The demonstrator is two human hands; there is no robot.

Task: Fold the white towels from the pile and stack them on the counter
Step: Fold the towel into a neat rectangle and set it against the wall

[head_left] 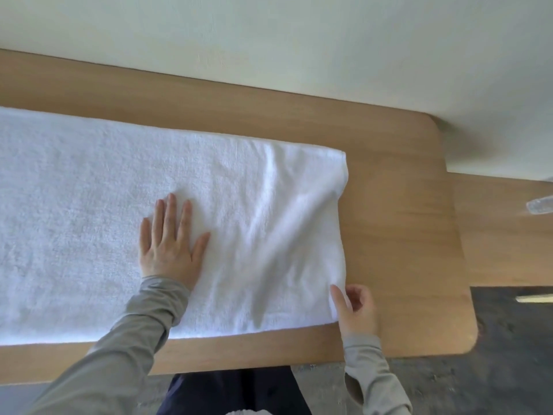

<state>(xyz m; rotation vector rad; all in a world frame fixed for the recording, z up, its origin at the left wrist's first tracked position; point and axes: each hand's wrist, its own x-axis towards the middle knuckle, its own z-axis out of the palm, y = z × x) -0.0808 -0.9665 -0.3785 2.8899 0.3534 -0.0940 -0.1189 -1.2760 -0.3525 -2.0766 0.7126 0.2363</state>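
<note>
Head view: white terry towel (pixel 89 220) spread along light wooden tabletop (pixel 404 235), long axis left to right, short end toward right edge. Left hand (pixel 169 244) flat, fingers straight, pressing mid-towel; right hand (pixel 357 310), nearer that end, fingers curled, pinching its near corner.

Beyond the left hand (pixel 169 250) a plain pale wall (pixel 299 40) meets the far edge of the light wooden counter (pixel 404 235). Right of the right hand (pixel 356 307) I see the counter's rounded corners, a second wooden surface (pixel 502 235) past them, and dark mottled floor (pixel 478 384) nearer me.
</note>
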